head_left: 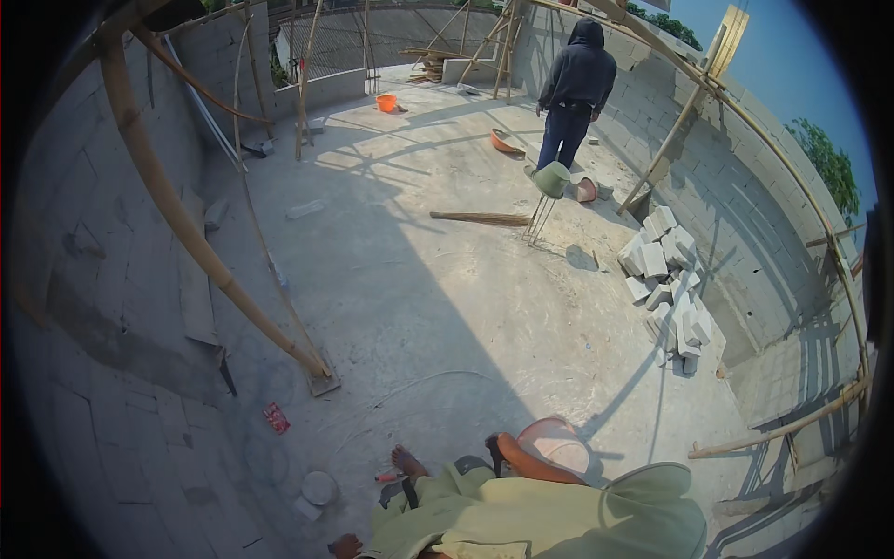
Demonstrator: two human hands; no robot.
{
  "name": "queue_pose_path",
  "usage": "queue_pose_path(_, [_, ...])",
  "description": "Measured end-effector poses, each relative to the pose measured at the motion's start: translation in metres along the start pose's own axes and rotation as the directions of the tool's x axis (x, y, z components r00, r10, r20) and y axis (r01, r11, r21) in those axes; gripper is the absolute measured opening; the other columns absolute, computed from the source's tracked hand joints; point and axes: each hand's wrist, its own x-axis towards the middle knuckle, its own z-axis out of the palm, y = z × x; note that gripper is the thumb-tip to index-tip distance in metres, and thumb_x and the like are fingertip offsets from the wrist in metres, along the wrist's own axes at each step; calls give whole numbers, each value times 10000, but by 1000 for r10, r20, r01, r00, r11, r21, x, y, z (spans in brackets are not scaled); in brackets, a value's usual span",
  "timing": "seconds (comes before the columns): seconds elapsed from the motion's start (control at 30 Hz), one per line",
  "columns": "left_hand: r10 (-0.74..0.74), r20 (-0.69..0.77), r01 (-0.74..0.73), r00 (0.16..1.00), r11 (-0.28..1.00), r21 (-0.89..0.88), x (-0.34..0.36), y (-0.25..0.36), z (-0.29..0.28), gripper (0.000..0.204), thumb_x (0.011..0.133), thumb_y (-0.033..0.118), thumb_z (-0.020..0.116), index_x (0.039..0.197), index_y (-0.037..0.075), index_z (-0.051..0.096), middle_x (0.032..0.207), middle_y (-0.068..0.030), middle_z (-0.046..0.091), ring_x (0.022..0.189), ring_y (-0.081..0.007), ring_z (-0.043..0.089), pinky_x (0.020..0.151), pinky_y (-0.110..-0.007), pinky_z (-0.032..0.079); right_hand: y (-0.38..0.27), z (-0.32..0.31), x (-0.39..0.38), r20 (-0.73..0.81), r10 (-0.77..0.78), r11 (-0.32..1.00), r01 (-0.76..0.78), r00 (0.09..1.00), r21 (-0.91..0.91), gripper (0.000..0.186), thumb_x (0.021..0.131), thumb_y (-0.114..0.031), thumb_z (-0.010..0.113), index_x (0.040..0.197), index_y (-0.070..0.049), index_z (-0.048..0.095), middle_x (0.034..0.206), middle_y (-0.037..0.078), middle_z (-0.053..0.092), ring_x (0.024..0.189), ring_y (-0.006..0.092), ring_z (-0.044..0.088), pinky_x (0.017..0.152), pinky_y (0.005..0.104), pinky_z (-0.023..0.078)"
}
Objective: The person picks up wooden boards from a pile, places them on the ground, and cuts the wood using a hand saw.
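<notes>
My right forearm comes out of a pale green sleeve and reaches left, ending at my right hand [494, 453]. This hand is dark and bent down by my lap, its fingers too unclear to make out. Right beside that forearm sits a round pinkish basin [557, 442]. At the lower edge, what looks like my left hand [345, 546] shows only in part, low over the floor. Near it are a round whitish tub [318, 487] and a small pale block [307, 508]. A small red object [386, 477] lies by my bare foot [407, 462].
A person in a dark hood [577, 74] stands at the far side, near a green bucket [552, 179]. White blocks [663, 265] are piled by the right wall. A broom-like bundle [480, 219] lies mid-floor. A bamboo pole [177, 214] slants at left; a red packet [277, 417] lies nearer.
</notes>
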Motion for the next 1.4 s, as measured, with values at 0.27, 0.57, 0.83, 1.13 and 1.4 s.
queue_pose_path(0.27, [-121, -420, 191, 899, 973, 128, 260, 153, 11, 479, 980, 266, 628, 1355, -33, 615, 1135, -91, 699, 947, -186, 688, 726, -353, 556, -173, -22, 16, -191, -237, 963, 256, 952, 82, 304, 992, -247, 642, 1149, -20, 768, 911, 93, 758, 765, 160, 691, 699, 322, 542])
queue_pose_path(0.57, [-377, -255, 445, 891, 839, 313, 408, 212, 55, 465, 974, 268, 643, 1327, -35, 634, 1109, -98, 706, 996, -201, 692, 796, -383, 565, -150, -34, 102, 429, -143, 693, 400, 892, -600, 173, 891, -195, 698, 995, -99, 799, 947, 98, 793, 845, 280, 792, 745, 405, 619])
queue_pose_path(0.83, [-474, 310, -346, 824, 12, 938, 614, 255, 21, 418, 979, 306, 662, 1301, 40, 649, 1134, -78, 693, 1033, -245, 694, 795, -393, 564, -420, -120, 198, -233, 232, 815, -58, 944, 576, 466, 1000, -295, 615, 1321, 37, 670, 1114, 112, 727, 914, 193, 707, 782, 338, 560])
queue_pose_path(1.13, [-524, 214, 219, 825, 644, 733, 927, 497, 137, 505, 1025, 405, 598, 1422, 92, 584, 1284, -120, 672, 1181, -335, 673, 932, -557, 533, -484, -57, 230, -403, 490, 557, 78, 773, 827, 369, 964, -260, 671, 1219, 5, 709, 954, 96, 727, 785, 181, 708, 630, 355, 568])
queue_pose_path(1.4, [-414, 258, -24, 873, 492, 870, 1122, 639, 217, 586, 1025, 374, 574, 1506, 44, 525, 1483, -196, 588, 1331, -388, 601, 1035, -582, 499, -503, 165, 209, -124, 872, 239, -191, 473, 952, 263, 929, -224, 601, 1046, -26, 728, 869, 100, 711, 731, 234, 720, 556, 412, 574])
